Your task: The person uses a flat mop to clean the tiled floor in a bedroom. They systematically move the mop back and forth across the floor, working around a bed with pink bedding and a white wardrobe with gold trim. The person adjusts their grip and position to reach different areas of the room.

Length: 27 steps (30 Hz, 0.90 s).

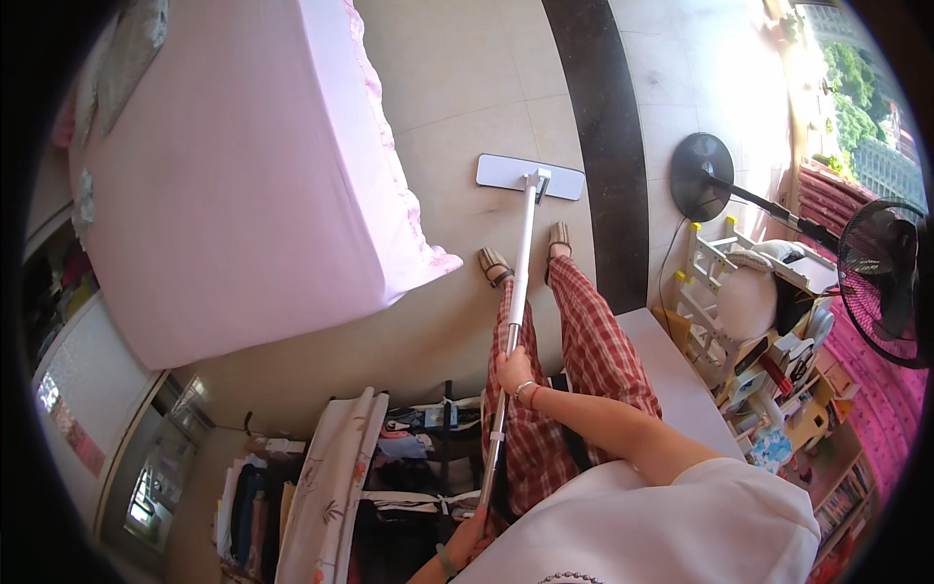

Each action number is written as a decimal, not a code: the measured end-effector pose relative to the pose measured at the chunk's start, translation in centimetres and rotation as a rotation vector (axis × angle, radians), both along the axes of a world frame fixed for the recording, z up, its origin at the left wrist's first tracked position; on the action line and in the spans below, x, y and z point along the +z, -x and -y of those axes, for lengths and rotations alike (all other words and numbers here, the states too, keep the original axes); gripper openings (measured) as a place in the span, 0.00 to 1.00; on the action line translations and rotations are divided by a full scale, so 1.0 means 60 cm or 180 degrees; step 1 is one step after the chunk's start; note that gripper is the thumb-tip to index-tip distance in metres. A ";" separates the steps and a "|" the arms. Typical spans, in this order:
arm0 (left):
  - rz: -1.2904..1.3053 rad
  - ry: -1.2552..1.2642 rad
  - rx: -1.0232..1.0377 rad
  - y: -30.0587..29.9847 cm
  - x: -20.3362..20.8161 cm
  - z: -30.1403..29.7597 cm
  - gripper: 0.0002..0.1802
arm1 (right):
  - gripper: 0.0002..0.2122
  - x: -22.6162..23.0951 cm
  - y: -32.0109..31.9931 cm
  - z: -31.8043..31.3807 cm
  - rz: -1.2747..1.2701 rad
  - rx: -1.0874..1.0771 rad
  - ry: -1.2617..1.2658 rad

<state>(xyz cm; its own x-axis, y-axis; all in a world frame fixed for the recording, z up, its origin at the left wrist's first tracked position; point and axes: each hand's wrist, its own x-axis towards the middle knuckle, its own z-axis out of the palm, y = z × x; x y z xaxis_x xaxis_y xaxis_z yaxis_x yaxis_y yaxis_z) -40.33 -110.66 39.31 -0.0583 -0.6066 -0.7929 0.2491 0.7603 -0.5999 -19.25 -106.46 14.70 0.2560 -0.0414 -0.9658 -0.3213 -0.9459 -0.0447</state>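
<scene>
A flat mop (522, 268) with a white and silver pole slants away from me, its wide pale rectangular head resting on the tiled floor ahead of my feet. My right hand (514, 371) is wrapped round the middle of the pole, with a bracelet and a red string at the wrist. Lower down, at the near end, my left hand (469, 538) is closed on the pole, a green bangle on its wrist; some of its fingers are hidden. The mop head touches neither the bed nor my sandals (494, 265).
A bed with a pink sheet (224, 185) and ruffled edge fills the left. To the right stand a black pedestal fan (700, 177), a white stepladder (702, 292) and cluttered shelves (808, 399). An open-fronted clothes rack (418, 457) is close behind my legs. A dark strip (608, 127) crosses the floor.
</scene>
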 end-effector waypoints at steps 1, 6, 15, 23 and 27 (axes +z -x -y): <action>-0.0001 -0.0046 -0.0188 -0.021 0.000 -0.006 0.27 | 0.15 -0.017 0.003 0.019 0.0138 0.0190 -0.0131; 0.0379 0.0347 0.0298 -0.152 -0.072 -0.123 0.28 | 0.15 -0.120 -0.092 -0.011 0.0624 0.0304 -0.0539; 0.1641 -0.0470 0.0449 -0.457 -0.314 -0.228 0.28 | 0.11 -0.296 -0.525 -0.220 0.0949 0.0508 -0.0446; 0.1368 -0.0313 -0.0055 -0.365 -0.248 -0.157 0.27 | 0.13 -0.252 -0.395 -0.080 0.1023 -0.0288 -0.0530; 0.0869 -0.0140 -0.0615 -0.252 -0.161 -0.148 0.25 | 0.13 -0.224 -0.227 0.019 0.0885 -0.0782 -0.0687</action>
